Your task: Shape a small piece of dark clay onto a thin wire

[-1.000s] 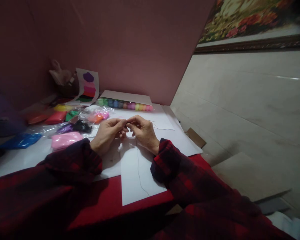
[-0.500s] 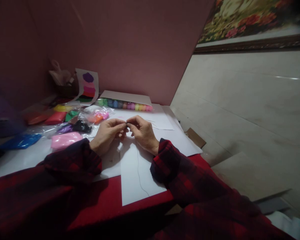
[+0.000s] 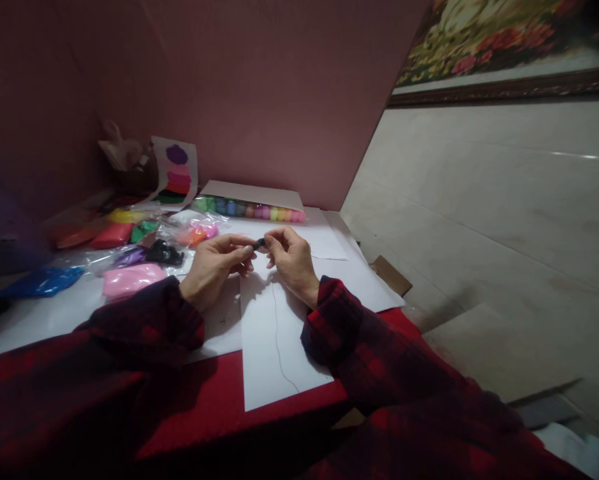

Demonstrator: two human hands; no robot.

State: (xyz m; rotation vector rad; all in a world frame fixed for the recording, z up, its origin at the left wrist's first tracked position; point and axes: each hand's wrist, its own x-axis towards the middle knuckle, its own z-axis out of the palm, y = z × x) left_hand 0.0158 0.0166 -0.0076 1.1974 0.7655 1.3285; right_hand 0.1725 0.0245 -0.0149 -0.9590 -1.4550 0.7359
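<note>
Above the drawing paper [image 3: 259,347], a small piece of black modelling clay [image 3: 259,244] is stretched between my fingertips. My left hand [image 3: 214,265] pinches its left end between thumb and forefinger. The other end is pinched by my right hand [image 3: 295,265]. A thin wavy pencil line runs down the paper below. Left of my left hand lie black clay [image 3: 163,253] in clear wrap and a pink clay packet [image 3: 133,280].
More clay packets lie left, among them a blue one [image 3: 44,283] and a red one [image 3: 110,235]. A box of coloured clay [image 3: 252,193] stands behind my hands, beside a sheet with coloured shapes [image 3: 178,170]. A red cloth [image 3: 199,400] covers the table edge.
My right hand has moved slightly right and away from the left, so the black clay now shows between the fingertips. My left hand has hardly moved.
</note>
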